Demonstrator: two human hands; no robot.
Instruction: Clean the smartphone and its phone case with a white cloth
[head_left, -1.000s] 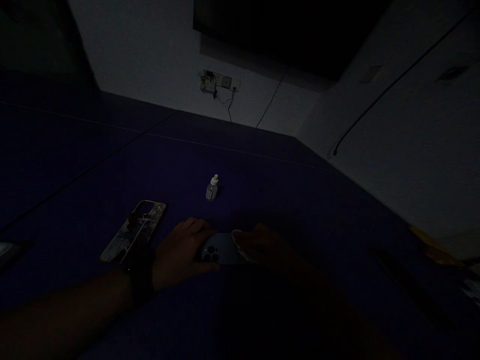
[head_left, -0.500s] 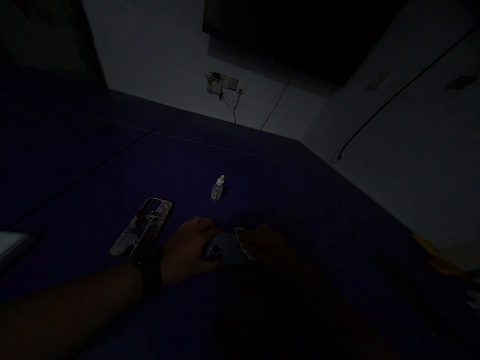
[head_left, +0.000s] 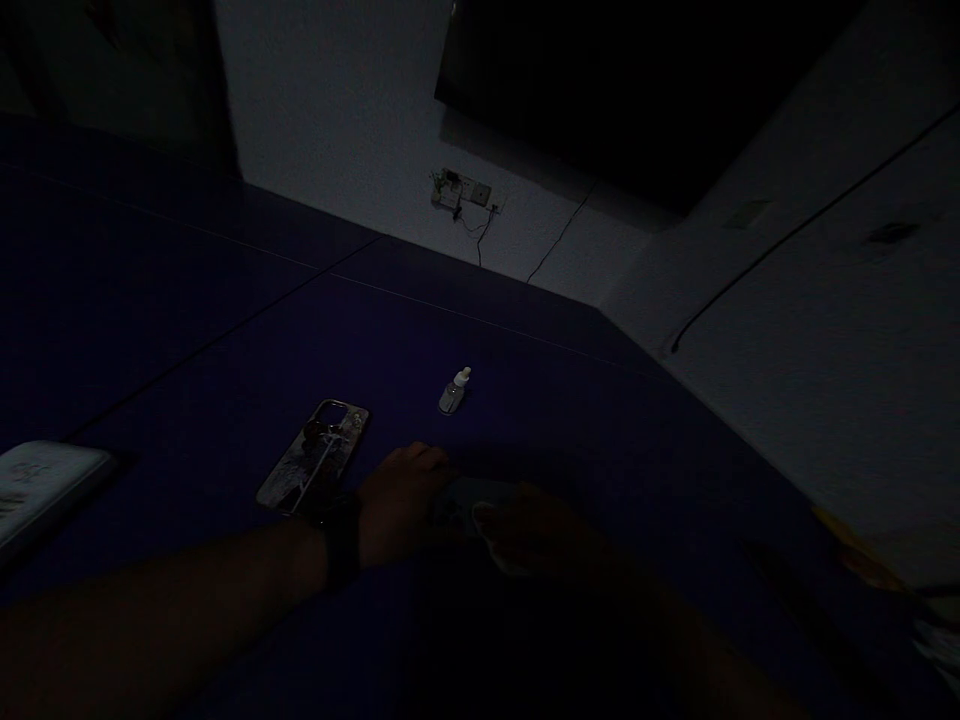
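Observation:
A dark smartphone [head_left: 480, 490] lies back up on the blue table, its outline faint in the gloom. My left hand [head_left: 401, 505], with a black watch on the wrist, grips the phone's left end by the camera corner. Over the phone's near side, my right hand [head_left: 559, 530] presses a white cloth [head_left: 495, 545]; its fingers are mostly lost in shadow. A patterned phone case [head_left: 319, 455] lies left of my left hand, partly behind the watch. Beyond the phone stands a small clear dropper bottle [head_left: 453, 393] with a white top.
A white box [head_left: 52, 480] sits at the left edge. Something yellow [head_left: 855, 550] lies at the right, by the wall. Behind the table are wall sockets [head_left: 469, 190] with cables and a large dark screen [head_left: 615, 90]. The room is very dim.
The right hand and cloth have slid toward me across the phone, onto its near edge. My left hand keeps its hold. The view has shifted, showing more of the white box.

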